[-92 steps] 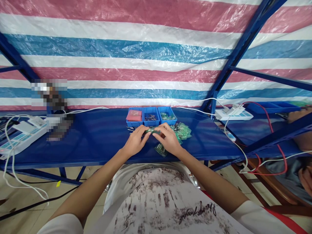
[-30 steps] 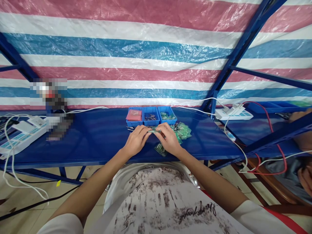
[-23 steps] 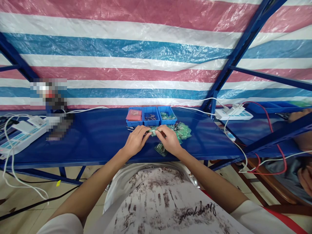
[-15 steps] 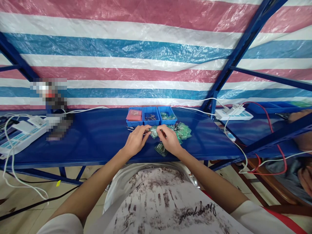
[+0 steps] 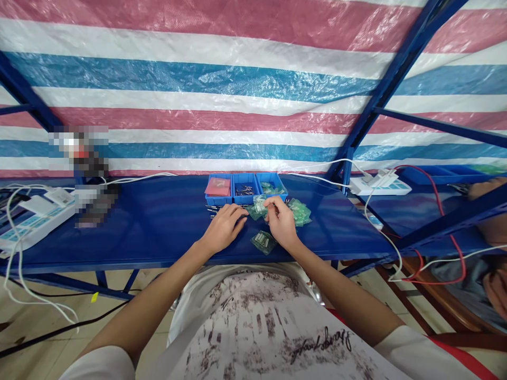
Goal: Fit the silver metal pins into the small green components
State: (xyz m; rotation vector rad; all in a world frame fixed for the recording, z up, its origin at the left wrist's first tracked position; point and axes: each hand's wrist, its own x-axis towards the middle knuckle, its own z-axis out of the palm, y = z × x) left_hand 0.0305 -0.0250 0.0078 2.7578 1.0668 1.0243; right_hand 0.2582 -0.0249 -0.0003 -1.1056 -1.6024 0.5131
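Observation:
My right hand [image 5: 280,220] is closed in a pinch on a small clear-green plastic bag [image 5: 259,203] with light strip-like pieces in it, in front of the blue bins. My left hand [image 5: 225,228] rests low over the bench, thumb apart from its stretched fingers, beside slim dark metal pieces [image 5: 214,209]. Another filled plastic bag [image 5: 263,241] lies flat between my wrists, near the front edge. To the right of my right hand, several green plastic bags [image 5: 300,212] form a loose pile. What lies under my left fingers is hidden.
Three joined blue bins stand behind my hands: one with a pink packet [image 5: 218,187], one with metal pieces [image 5: 244,190], one with green bags [image 5: 271,188]. Power strips [image 5: 380,183] with cables flank the bench [image 5: 158,227]. Another person's arm [image 5: 491,211] shows at far right.
My hands have separated. The bag that was between both hands has moved slightly up and right with my right hand; my left hand has come off it.

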